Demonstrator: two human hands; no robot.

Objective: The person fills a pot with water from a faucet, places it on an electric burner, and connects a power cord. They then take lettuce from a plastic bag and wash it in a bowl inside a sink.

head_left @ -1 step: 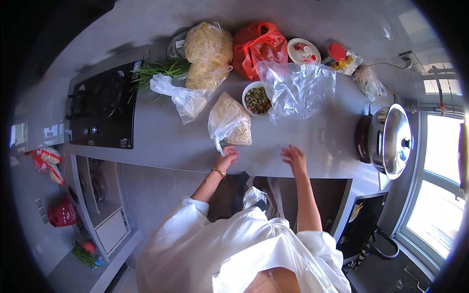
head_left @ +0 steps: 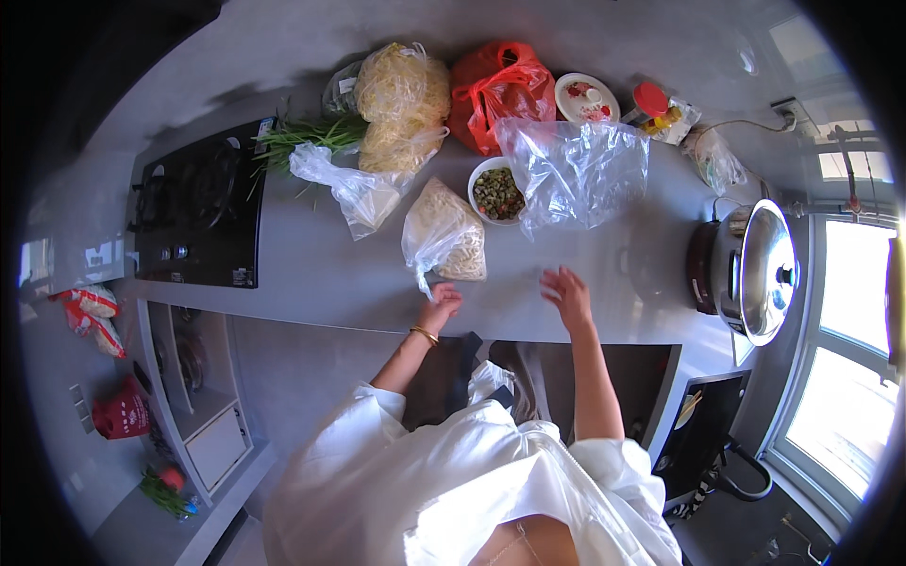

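- I get daylight from the window [head_left: 854, 360] at right, its 2 large panes [head_left: 854, 292] blown to white.
- Glare streaks the steel lid [head_left: 763, 253] and the clear plastic bag [head_left: 580, 174].
- I see soft shadows on the back wall [head_left: 283, 57], toward the left.
- My fisheye view bends the counter [head_left: 321, 264] edge and blackens the corners.

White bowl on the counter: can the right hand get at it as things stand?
Likely yes: only counter shows between the right hand and the white bowl, though clear plastic crowds its right side.
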